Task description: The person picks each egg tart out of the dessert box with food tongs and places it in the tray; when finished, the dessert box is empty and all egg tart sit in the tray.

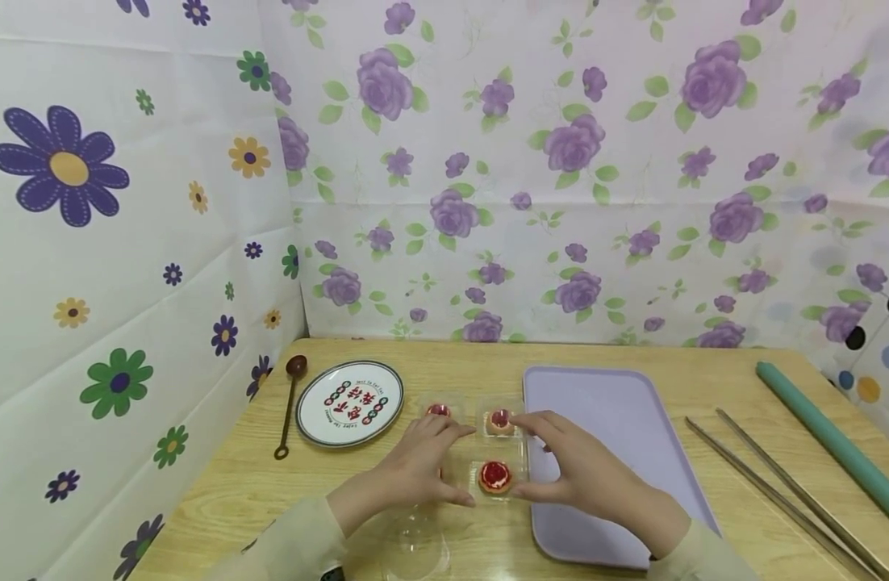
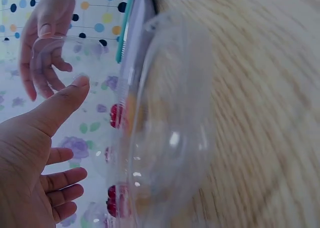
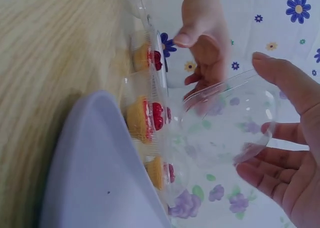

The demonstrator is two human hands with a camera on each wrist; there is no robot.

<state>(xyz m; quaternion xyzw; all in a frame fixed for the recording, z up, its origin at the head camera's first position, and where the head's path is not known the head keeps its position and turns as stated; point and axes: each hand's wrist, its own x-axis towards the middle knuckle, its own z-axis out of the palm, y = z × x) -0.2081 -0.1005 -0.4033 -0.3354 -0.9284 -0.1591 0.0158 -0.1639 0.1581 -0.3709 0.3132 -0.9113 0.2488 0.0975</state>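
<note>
Only the wrist views are plainly showing the smooth, see-through plastic lid (image 3: 227, 123) that the right hand (image 1: 590, 466) is gripping above red-topped tarts (image 3: 139, 119). The left hand (image 1: 415, 458) is hovering nearby, fingers loose.

Soft light, hazy wrist views, lid (image 3: 227, 130) glare

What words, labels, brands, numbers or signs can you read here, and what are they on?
"Enjoy": apparently on the plate, in the small English lettering around its printed design; the rest of that lettering is too small to quote surely.
Red Chinese characters in the plate's middle: too blurred to read.
No writing can be made out on the clear lid or the purple tray.
</note>
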